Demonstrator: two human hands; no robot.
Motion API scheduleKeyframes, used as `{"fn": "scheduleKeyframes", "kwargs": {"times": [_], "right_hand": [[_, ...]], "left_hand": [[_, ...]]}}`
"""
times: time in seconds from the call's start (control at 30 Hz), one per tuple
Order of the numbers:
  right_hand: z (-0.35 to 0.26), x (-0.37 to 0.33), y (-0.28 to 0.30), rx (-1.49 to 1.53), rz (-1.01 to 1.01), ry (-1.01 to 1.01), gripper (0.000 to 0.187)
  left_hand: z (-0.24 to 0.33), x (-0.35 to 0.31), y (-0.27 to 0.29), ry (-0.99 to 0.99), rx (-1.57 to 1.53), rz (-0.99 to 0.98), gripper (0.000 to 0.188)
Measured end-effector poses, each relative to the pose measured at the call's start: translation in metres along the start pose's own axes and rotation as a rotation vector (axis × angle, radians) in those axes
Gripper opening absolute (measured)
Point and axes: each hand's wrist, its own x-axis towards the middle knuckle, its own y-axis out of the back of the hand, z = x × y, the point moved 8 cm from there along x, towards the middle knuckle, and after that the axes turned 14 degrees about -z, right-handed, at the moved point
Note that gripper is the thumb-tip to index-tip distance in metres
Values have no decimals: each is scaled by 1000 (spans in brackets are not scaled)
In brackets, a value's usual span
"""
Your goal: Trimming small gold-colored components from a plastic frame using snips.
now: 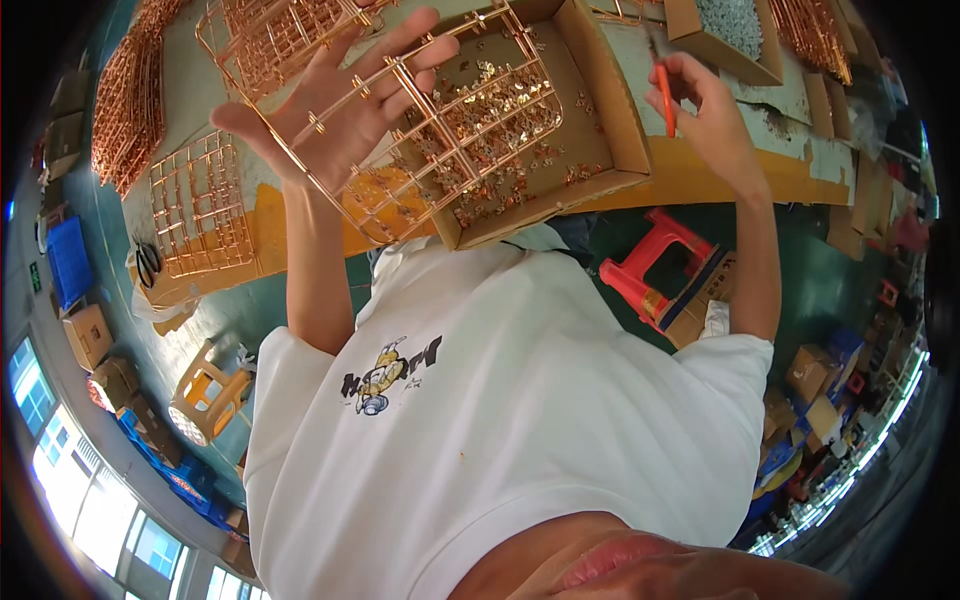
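Note:
My left hand (345, 125) is raised with its fingers spread, supporting a copper-coloured wire rack (400, 70). The rack's bars cross my palm and fingers, and its right part hangs tilted over a cardboard box (600, 100). Many small shiny copper-coloured pieces (500, 140) lie inside that box, partly behind the rack. To the right of the box, my right hand (705, 115) is closed around an orange-handled tool (664, 100). The tool's thin tip points away from me; its exact kind is unclear.
More copper-coloured racks lie on the table, one flat at the left (203, 205) and a stack (132, 105) farther left. Black-handled scissors (147, 262) are at the left edge. A box of pale small pieces (730, 28) stands far right. A red stool (655, 265) is below the table.

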Motion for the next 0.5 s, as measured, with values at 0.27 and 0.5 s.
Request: {"fn": "scheduleKeyframes", "kwargs": {"times": [0.27,0.5], "right_hand": [[-55,17,-5,-309,-168,56,22],[-118,30,-29,-618,-682,-164,36]], "left_hand": [[-4,29,-22,73,29,-238,142],[1,24,-36,72,349,228,126]]}}
